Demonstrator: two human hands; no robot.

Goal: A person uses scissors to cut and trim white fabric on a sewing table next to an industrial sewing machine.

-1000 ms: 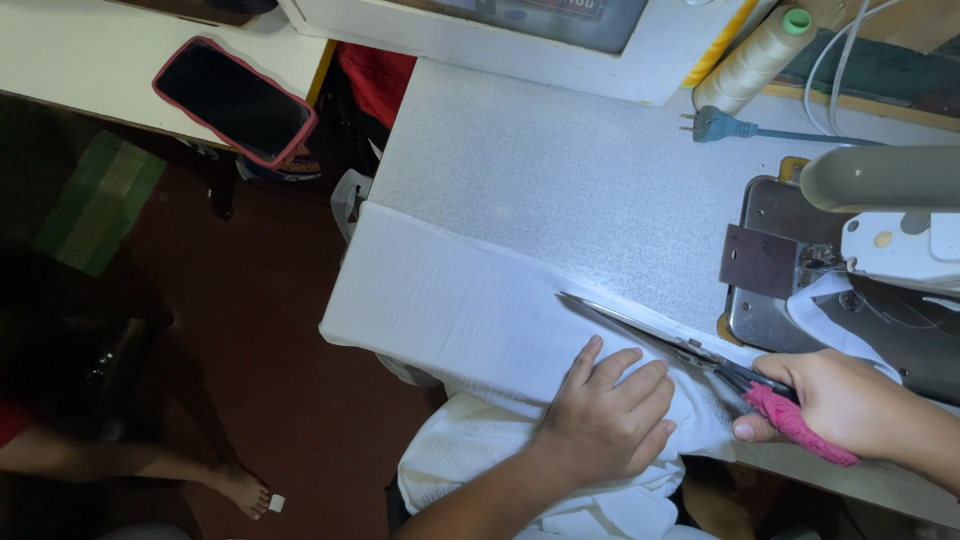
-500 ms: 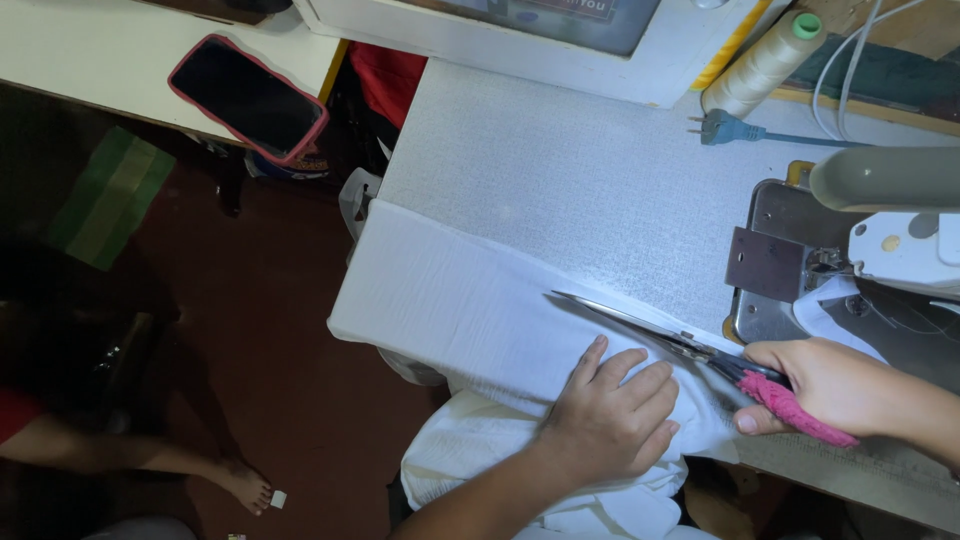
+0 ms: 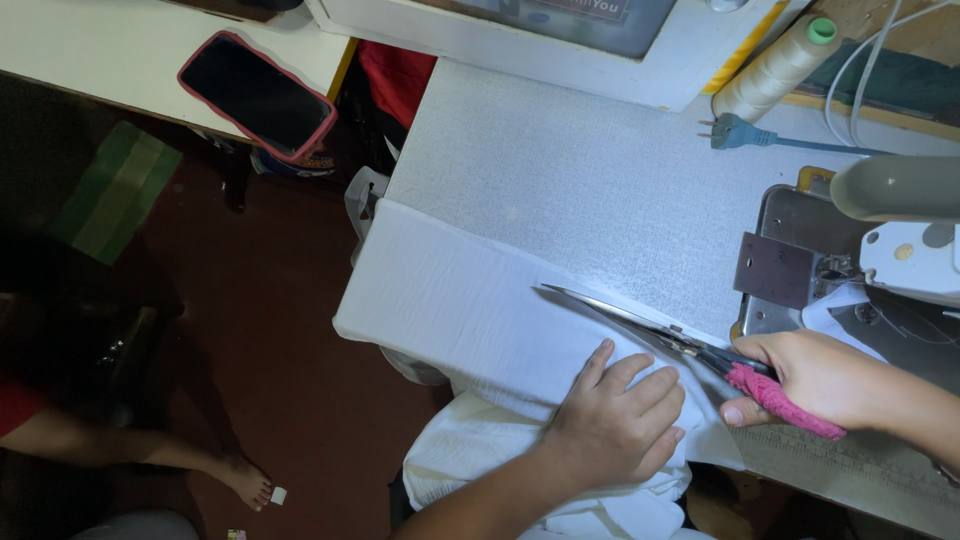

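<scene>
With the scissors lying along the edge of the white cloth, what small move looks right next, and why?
Probably close the scissors a little further along the white cloth. The right hand grips the pink handles, the blades point along the cloth's edge on the table, and the left hand presses the cloth flat beside them.

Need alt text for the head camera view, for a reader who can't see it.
Seen from above, the right hand holds long scissors with a pink-wrapped handle, blades lying along the edge of folded white fabric, while the left hand presses the fabric flat on a grey sewing table. A sewing machine, thread cone and phone lie around.
</scene>
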